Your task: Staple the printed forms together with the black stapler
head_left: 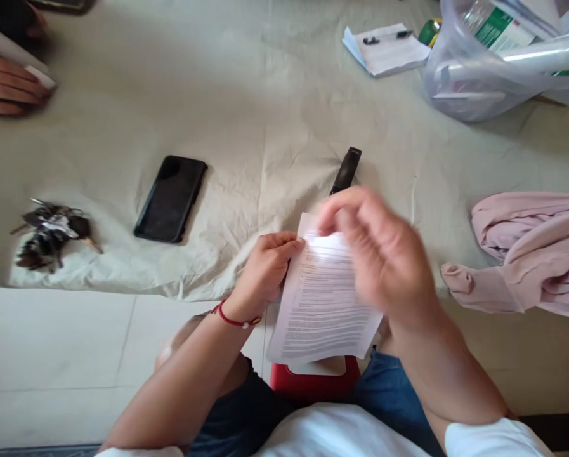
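In the head view, my left hand (272,263) is closed on the left edge of a printed sheet of paper (325,304), thumb on top. The sheet is covered in lines of small text, and a bright glare lies near its upper part. Over the sheet's upper right, my right hand (382,254) is blurred by motion. Its fingers look curled, but whether they hold anything cannot be made out. Just beyond it, a slim black object (347,168), partly hidden by the hand, lies on the cloth-covered surface (246,82).
A black phone (170,198) and a bunch of keys (58,231) lie left. Right are folded pink cloth (536,254), a clear plastic bag (469,95) with items, and a paper pad (391,52) bearing a pen (387,38). Another person's hand (8,86) holds something pale, far left.
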`<state>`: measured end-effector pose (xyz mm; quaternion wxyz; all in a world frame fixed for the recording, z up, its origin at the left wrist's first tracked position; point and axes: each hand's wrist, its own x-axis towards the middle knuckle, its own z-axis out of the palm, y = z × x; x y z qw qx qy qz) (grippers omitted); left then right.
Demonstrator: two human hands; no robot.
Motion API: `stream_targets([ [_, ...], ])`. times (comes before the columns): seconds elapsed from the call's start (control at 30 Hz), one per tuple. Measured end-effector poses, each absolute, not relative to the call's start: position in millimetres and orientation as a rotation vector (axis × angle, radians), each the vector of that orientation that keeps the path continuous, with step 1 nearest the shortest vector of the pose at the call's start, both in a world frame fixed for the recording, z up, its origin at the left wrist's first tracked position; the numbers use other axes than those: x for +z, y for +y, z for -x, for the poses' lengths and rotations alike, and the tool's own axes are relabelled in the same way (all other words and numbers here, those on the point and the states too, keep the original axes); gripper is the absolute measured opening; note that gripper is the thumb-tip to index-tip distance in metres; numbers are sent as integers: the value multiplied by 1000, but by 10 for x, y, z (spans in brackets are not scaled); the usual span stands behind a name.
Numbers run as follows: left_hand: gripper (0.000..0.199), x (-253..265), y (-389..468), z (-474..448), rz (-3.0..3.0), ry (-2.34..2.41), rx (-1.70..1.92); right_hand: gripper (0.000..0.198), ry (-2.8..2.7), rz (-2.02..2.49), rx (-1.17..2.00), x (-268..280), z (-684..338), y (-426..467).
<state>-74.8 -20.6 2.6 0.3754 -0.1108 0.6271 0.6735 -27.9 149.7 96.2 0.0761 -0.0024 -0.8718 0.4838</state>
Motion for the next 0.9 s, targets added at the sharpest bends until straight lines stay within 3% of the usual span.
stream_targets([
  [0.17,25,106,-184,662,380,1394,1662,53,-2422,332,1095,254,751,2300],
  [0.33,26,88,-138,611,380,1415,1611,60,-2809,199,767,-49,1178,2616],
  [0.6,27,92,-151,605,332,1519,1588,60,-3081,110,1167,-34,949,2397],
  [0.9,30,105,-170,555,148,1688,1508,59,-3104,106,1125,70,626,2196],
])
